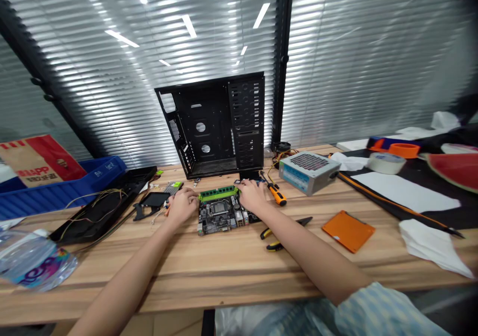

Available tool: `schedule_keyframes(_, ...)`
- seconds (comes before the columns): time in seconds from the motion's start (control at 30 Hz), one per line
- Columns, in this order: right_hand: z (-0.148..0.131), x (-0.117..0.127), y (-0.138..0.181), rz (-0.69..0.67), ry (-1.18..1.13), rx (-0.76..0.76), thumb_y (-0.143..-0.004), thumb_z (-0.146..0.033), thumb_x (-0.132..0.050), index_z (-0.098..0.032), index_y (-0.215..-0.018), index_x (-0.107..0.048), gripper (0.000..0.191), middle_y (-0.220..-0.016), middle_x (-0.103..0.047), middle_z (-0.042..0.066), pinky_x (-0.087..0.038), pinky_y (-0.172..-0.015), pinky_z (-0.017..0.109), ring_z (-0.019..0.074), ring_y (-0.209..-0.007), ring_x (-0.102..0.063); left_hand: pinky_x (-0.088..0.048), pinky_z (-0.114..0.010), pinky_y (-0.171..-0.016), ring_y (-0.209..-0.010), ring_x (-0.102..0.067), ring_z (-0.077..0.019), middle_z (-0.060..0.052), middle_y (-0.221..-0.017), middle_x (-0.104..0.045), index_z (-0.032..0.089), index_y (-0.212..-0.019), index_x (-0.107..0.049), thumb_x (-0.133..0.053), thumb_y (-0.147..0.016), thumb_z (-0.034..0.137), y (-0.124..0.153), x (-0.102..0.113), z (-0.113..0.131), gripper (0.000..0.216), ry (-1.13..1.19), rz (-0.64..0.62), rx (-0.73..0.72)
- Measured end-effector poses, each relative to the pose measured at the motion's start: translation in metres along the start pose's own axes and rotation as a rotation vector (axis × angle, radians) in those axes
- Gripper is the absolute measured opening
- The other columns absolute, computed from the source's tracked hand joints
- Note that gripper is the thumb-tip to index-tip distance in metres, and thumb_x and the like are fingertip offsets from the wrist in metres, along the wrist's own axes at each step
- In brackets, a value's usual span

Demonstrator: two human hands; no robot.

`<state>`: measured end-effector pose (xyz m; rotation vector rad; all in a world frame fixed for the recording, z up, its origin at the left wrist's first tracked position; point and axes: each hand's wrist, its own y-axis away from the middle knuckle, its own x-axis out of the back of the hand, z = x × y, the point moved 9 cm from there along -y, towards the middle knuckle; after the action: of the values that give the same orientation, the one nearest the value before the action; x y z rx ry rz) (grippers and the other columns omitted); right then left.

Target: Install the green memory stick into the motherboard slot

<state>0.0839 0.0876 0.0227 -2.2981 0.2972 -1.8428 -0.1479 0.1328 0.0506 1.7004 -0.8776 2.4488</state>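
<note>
At the centre of the frame a small dark printed motherboard with a square silver processor socket lies flat on the pale wooden tabletop; a long green memory stick lies along its far edge, apparently seated in its slot, though whether it is fully latched cannot be told. The left hand rests with its fingers on the left end of that stick, and the right hand presses on the right end; both lie curled and pressing rather than clasped around anything. Judging from this, the memory is in place or nearly so, while the board is not yet mounted; the empty black steel computer case stands open just behind it, upper centre. To the right of centre sit a grey boxed power supply, unconnected, and an orange-handled screwdriver; yellow-handled pliers lie lower right of the board.
</note>
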Motion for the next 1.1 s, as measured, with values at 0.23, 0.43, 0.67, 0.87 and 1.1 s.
schedule_keyframes(0.23,-0.0006,0.0026,0.0013,0.004,0.001,-0.003,-0.086,-0.016,-0.044,-0.029,-0.130,-0.063,0.050,-0.132,-0.059,0.008,-0.029,-0.097,0.048,0.0270,-0.115,-0.049,-0.042,-0.040,-0.087,-0.110,-0.060,-0.0266,-0.005,-0.107,-0.072,0.022,-0.086,-0.077,-0.045,-0.077,0.021,0.0008,0.0004,-0.0003,0.033,-0.026,-0.018,0.018)
schedule_keyframes(0.43,0.0000,0.0030,0.0006,0.013,-0.018,-0.011,-0.086,-0.015,-0.043,-0.027,-0.130,-0.063,0.050,-0.132,-0.059,0.009,-0.030,-0.097,0.048,0.0273,-0.115,-0.050,-0.042,-0.041,-0.084,-0.114,-0.058,-0.0290,-0.006,-0.111,-0.071,0.022,-0.092,-0.077,-0.046,-0.078,0.022,0.0023,0.0017,-0.0014,0.034,-0.048,-0.032,0.055)
schedule_keyframes(0.67,-0.0013,0.0013,0.0008,-0.016,-0.010,-0.008,-0.087,-0.016,-0.042,-0.029,-0.131,-0.063,0.051,-0.138,-0.055,0.009,-0.029,-0.098,0.047,0.0273,-0.118,-0.048,-0.043,-0.040,-0.087,-0.112,-0.060,-0.0269,-0.005,-0.111,-0.071,0.023,-0.090,-0.077,-0.045,-0.079,0.023,0.0003,-0.0007,-0.0019,0.034,-0.026,-0.013,0.017)
schedule_keyframes(0.87,-0.0011,0.0039,0.0027,-0.017,0.012,-0.020,-0.087,-0.016,-0.042,-0.029,-0.132,-0.062,0.051,-0.136,-0.056,0.010,-0.027,-0.099,0.049,0.0276,-0.117,-0.049,-0.042,-0.041,-0.084,-0.112,-0.059,-0.0266,-0.005,-0.110,-0.071,0.023,-0.090,-0.077,-0.046,-0.078,0.021,0.0005,-0.0005,-0.0036,0.034,-0.045,-0.023,0.042)
schedule_keyframes(1.1,-0.0021,0.0014,0.0014,-0.012,0.011,-0.008,-0.086,-0.015,-0.042,-0.028,-0.133,-0.061,0.053,-0.139,-0.054,0.010,-0.027,-0.099,0.049,0.0284,-0.120,-0.047,-0.043,-0.040,-0.089,-0.111,-0.060,-0.0263,-0.006,-0.109,-0.071,0.021,-0.087,-0.077,-0.045,-0.078,0.022,-0.0002,-0.0012,-0.0032,0.033,-0.027,-0.021,0.017)
